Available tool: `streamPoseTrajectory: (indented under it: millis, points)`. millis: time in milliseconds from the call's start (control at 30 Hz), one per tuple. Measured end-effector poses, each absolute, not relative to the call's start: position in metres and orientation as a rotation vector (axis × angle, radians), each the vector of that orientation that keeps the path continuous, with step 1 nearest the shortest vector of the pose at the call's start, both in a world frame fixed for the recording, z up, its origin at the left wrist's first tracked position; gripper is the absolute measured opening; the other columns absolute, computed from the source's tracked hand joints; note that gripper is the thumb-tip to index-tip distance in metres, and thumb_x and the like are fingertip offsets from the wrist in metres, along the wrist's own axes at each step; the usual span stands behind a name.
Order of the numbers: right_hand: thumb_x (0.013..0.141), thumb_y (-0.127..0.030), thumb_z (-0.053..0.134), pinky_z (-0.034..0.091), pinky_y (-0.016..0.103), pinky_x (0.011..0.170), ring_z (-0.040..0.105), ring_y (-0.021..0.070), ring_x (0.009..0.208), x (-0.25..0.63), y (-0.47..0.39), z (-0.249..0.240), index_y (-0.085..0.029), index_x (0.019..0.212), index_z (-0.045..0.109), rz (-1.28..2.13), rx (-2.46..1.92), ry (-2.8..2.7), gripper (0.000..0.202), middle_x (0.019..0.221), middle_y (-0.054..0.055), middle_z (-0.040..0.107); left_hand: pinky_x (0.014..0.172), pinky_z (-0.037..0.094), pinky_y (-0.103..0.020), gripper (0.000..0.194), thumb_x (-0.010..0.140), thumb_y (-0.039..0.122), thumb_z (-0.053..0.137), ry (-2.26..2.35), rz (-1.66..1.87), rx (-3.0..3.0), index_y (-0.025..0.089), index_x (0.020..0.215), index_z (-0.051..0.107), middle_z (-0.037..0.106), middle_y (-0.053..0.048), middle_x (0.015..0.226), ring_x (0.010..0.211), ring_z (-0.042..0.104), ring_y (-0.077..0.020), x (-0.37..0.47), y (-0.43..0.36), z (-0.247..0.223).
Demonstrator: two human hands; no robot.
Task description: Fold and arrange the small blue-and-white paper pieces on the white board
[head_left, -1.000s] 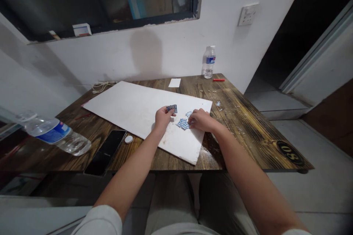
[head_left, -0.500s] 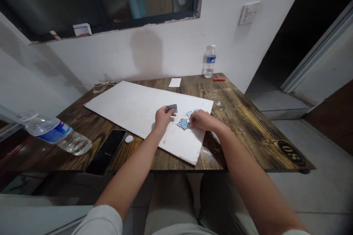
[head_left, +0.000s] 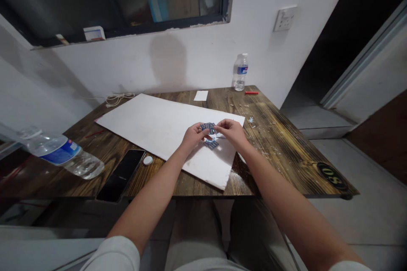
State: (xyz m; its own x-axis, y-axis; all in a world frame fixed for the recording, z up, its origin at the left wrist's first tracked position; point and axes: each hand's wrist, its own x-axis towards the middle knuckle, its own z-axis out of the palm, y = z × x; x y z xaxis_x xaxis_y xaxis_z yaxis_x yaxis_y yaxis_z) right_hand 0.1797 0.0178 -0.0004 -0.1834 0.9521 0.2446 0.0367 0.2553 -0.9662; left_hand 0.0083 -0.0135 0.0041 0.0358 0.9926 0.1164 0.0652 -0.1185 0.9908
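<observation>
My left hand (head_left: 192,137) is closed on a small flat piece with a blue-and-grey pattern (head_left: 207,127), held just above the white board (head_left: 155,120). At the right edge of that piece, the fingers of my right hand (head_left: 232,130) are pinched together. Whether they grip the same piece or a separate small one cannot be made out. Under the hands, a cluster of blue-edged small pieces (head_left: 210,144) lies on the board, partly covered by my fingers.
On the left of the wooden table (head_left: 286,169) are a large plastic bottle (head_left: 63,152) lying down, a phone (head_left: 121,175) and a white cap (head_left: 148,160). Farther back are a small upright bottle (head_left: 241,73), a red stick-like object (head_left: 251,92), white paper (head_left: 201,95) and a cable (head_left: 119,99).
My left hand has moved right with its patterned piece. My right hand has lifted off the small pieces on the board and come up to the held piece.
</observation>
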Motion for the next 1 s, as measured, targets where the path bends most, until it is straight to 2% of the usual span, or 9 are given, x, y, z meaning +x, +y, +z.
streamPoseTrajectory:
  millis: [200,267,400,467,667,833,1000]
  points:
    - [0.060,-0.055,0.076,0.039,0.025,0.053,0.050,0.0120,0.053,0.173,0.016,-0.003,-0.019,0.065,0.060,1.133,-0.964,-1.547,0.040,0.058,0.000,0.060,0.054,0.046,-0.025,0.035,0.067,0.041,0.079,1.140,1.166,1.336,0.014,0.083,0.064,0.070,-0.007,0.072,0.064,0.069,-0.0180,0.009,-0.015,0.002]
    - [0.065,-0.056,0.073,0.040,0.026,0.054,0.052,0.0130,0.054,0.174,0.018,-0.002,-0.019,0.068,0.063,1.132,-0.963,-1.614,0.039,0.059,0.000,0.061,0.053,0.045,-0.024,0.033,0.066,0.040,0.080,1.162,1.192,1.323,0.014,0.080,0.064,0.070,-0.007,0.071,0.064,0.069,-0.0177,0.009,-0.014,0.001]
    - [0.078,-0.040,0.067,0.042,0.027,0.064,0.059,0.0159,0.068,0.188,0.024,0.000,-0.019,0.082,0.071,0.879,-1.124,-1.792,0.022,0.073,0.003,0.068,0.049,0.041,-0.021,0.030,0.065,0.036,0.079,1.235,1.283,1.280,0.013,0.078,0.064,0.068,-0.004,0.067,0.058,0.067,-0.0149,0.008,-0.010,-0.002]
    - [0.077,-0.033,0.071,0.041,0.027,0.068,0.060,0.0171,0.076,0.198,0.025,0.002,-0.019,0.086,0.073,0.656,-1.287,-1.947,0.017,0.082,0.004,0.070,0.049,0.041,-0.020,0.030,0.065,0.036,0.078,1.262,1.336,1.243,0.013,0.079,0.064,0.068,-0.003,0.067,0.056,0.066,-0.0137,0.006,-0.008,-0.003]
    - [0.067,-0.036,0.082,0.037,0.026,0.067,0.060,0.0196,0.085,0.209,0.021,0.004,-0.021,0.089,0.076,0.431,-1.521,-2.289,0.028,0.094,0.006,0.070,0.048,0.041,-0.018,0.032,0.065,0.036,0.077,1.317,1.438,1.151,0.013,0.084,0.065,0.071,-0.004,0.073,0.054,0.065,-0.0114,0.003,-0.006,-0.003]
    - [0.077,-0.027,0.073,0.036,0.027,0.066,0.061,0.0194,0.084,0.206,0.019,0.007,-0.022,0.086,0.077,0.405,-1.523,-2.338,0.011,0.092,0.005,0.072,0.045,0.037,-0.016,0.031,0.067,0.034,0.076,1.357,1.433,1.124,0.013,0.086,0.065,0.072,-0.005,0.075,0.053,0.065,-0.0109,0.004,-0.006,-0.001]
    - [0.085,-0.029,0.065,0.036,0.029,0.066,0.062,0.0212,0.082,0.204,0.018,0.009,-0.020,0.086,0.077,0.316,-1.492,-2.335,0.015,0.090,0.009,0.073,0.044,0.037,-0.017,0.023,0.072,0.033,0.071,1.459,1.381,1.249,0.014,0.085,0.065,0.070,-0.004,0.073,0.053,0.065,-0.0124,0.006,-0.011,0.001]
